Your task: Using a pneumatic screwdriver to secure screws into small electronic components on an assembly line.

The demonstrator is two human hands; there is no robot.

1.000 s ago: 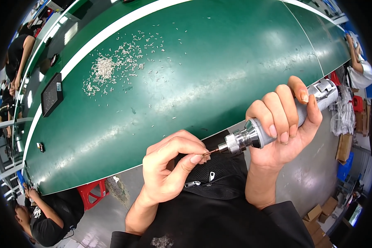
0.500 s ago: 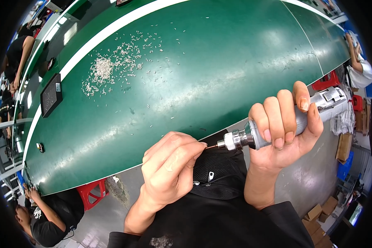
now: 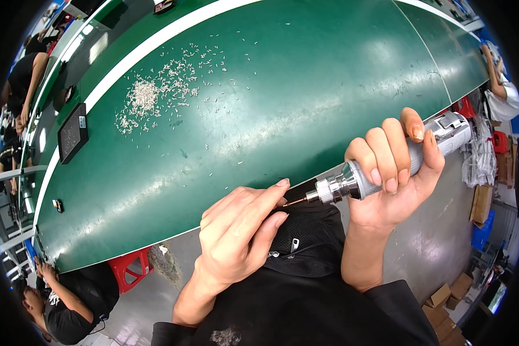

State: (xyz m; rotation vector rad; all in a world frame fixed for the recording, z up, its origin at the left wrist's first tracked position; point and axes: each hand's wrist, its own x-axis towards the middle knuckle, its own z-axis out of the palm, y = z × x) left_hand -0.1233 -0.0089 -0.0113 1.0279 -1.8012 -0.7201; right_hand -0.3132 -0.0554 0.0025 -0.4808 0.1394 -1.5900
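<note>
A person's right hand [image 3: 395, 173] is wrapped firmly around a silver, cylindrical metal electric screwdriver [image 3: 395, 164], held level just past the near edge of a long green worktop [image 3: 282, 98]. Its thin bit points left and meets the fingertips [image 3: 281, 185] of the left hand [image 3: 239, 230], whose fingers are curled together at the tip; whether they pinch anything cannot be told. Both hands hover above the person's black garment [image 3: 305, 277]. A heap of small white screws [image 3: 147, 95] lies scattered toward the worktop's far left, with a black rectangular tray [image 3: 72, 131] near the far edge.
</note>
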